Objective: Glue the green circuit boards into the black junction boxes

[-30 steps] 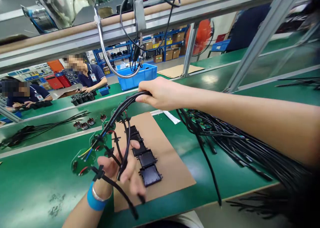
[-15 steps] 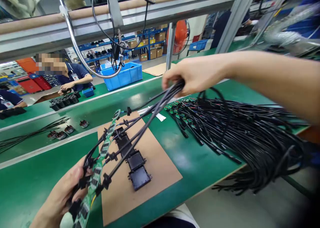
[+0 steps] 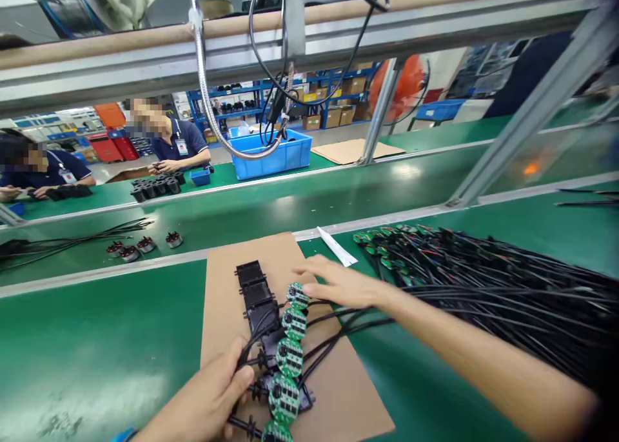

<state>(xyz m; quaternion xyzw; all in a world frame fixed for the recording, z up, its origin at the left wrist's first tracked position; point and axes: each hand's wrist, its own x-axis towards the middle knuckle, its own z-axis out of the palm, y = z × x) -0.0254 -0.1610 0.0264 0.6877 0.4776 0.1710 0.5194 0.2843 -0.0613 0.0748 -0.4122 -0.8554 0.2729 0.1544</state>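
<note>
A strip of round green circuit boards (image 3: 289, 357) runs over the cardboard sheet, with black cables attached on both sides. My left hand (image 3: 215, 387) is closed around the black cables (image 3: 251, 345) on the strip's left. My right hand (image 3: 338, 284) reaches in from the right, its visible fingers stretched out and apart. One fingertip touches or nearly touches the edge of the farthest board. Beneath the strip lies a row of square black plastic housings (image 3: 256, 293), partly hidden by the boards and my left hand.
Under the housings is a cardboard sheet (image 3: 225, 281). A large pile of black cables with green boards (image 3: 459, 268) covers the right side. A white tube (image 3: 337, 247) lies behind the sheet. Small round metal parts (image 3: 145, 244) sit at left. Two co-workers (image 3: 176, 145) sit opposite.
My right hand has let go of the raised cable bundle and come down to the farthest board. The cables now trail right. The strip has moved right, its board faces turned up.
</note>
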